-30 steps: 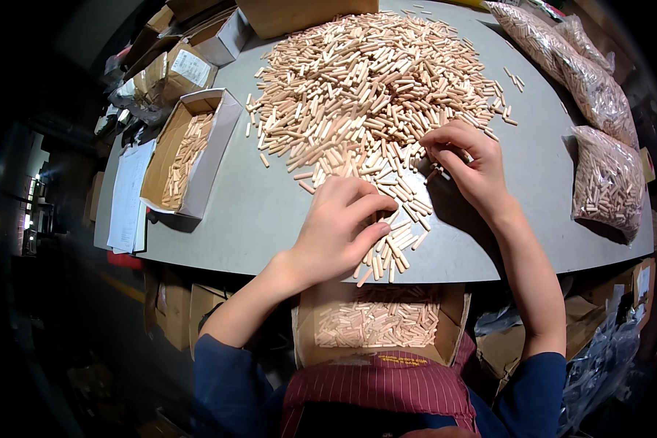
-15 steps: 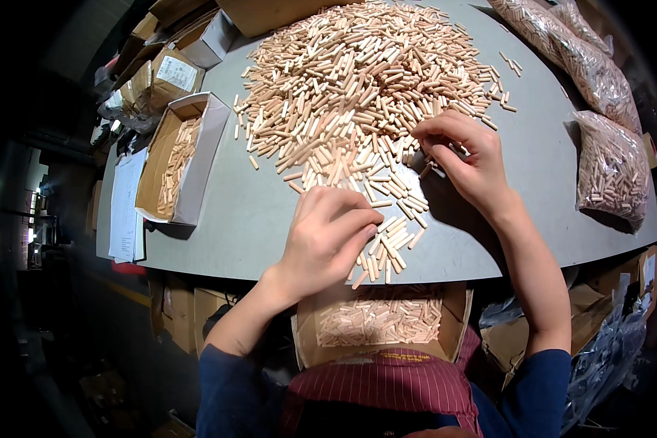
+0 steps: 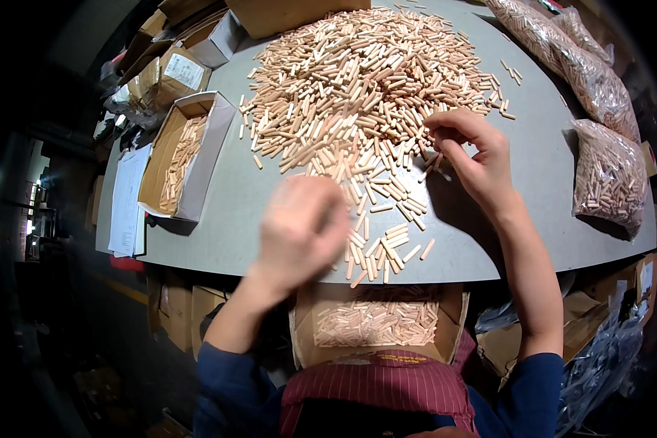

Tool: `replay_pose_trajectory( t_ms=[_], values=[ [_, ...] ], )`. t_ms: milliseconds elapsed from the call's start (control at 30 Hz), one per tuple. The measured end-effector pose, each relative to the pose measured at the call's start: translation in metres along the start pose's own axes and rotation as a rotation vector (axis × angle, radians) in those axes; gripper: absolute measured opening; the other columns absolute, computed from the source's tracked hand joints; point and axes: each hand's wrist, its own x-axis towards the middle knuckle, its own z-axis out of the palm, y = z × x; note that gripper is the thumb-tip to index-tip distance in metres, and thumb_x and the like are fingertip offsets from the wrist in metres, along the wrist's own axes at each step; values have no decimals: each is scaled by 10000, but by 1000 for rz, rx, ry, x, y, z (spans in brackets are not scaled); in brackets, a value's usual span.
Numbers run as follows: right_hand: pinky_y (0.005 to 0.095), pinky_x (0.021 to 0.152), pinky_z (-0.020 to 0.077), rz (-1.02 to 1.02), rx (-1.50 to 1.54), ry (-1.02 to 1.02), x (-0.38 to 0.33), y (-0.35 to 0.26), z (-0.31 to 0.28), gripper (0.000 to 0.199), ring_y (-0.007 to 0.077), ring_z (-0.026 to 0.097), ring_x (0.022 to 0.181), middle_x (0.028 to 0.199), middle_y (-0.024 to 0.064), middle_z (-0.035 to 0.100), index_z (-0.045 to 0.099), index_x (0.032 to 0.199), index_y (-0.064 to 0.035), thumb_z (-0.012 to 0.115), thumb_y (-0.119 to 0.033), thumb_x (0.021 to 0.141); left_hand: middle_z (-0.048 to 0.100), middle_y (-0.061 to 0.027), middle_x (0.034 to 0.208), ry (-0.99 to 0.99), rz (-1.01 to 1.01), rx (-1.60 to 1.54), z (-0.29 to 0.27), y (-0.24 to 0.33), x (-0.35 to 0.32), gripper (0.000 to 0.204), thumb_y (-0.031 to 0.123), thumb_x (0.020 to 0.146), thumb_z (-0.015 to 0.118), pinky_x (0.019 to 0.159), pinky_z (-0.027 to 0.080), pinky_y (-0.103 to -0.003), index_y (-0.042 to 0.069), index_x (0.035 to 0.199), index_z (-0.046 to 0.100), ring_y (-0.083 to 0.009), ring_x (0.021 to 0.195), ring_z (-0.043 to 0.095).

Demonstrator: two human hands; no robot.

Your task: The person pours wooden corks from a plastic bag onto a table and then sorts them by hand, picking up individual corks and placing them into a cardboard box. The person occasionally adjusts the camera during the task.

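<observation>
A large heap of short wooden dowel pins [image 3: 358,80] covers the middle of the grey table [image 3: 233,241]. My left hand [image 3: 303,226] is over the left side of a small group of dowels [image 3: 387,248] near the front edge; motion blurs its fingers, so I cannot see what they hold. At the right edge of the heap, my right hand [image 3: 474,150] has curled fingers with thumb and fingertips close together. A few dowels show right beneath those fingertips, and whether one is gripped is hidden. Below the table edge, an open cardboard box [image 3: 304,339] holds many dowels.
At the left, an open white carton [image 3: 210,153] contains more dowels, beside papers [image 3: 129,204]. Clear plastic bags of dowels [image 3: 612,175] line the right side. Cardboard boxes [image 3: 179,73] are stacked at the back left. A few loose dowels [image 3: 512,71] lie right of the heap.
My left hand has moved left and slightly up, away from the small front group, uncovering more of its dowels. My right hand has shifted only slightly right and stays curled at the heap's edge.
</observation>
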Motion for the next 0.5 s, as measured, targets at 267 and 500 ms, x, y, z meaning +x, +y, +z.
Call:
replay_pose_trajectory(
  t_ms=[267, 500],
  values=[
    [265, 674, 550, 218, 29, -3, 5, 6, -9, 210, 110, 696, 794, 947, 87, 760, 745, 1089, 24, 614, 14, 925, 761, -66, 933, 406, -679, 307, -127, -102, -22, 138, 160, 1006, 694, 789, 550, -308, 25, 1005, 720, -165, 841, 708],
    [270, 671, 555, 218, 103, -224, 2, 6, -8, 206, 126, 711, 768, 921, 90, 757, 748, 1058, 38, 631, 6, 891, 694, -118, 1203, 198, -364, 378, -107, -86, -52, 134, 64, 985, 647, 944, 522, -361, 30, 1081, 733, -256, 1121, 646]
  ],
)
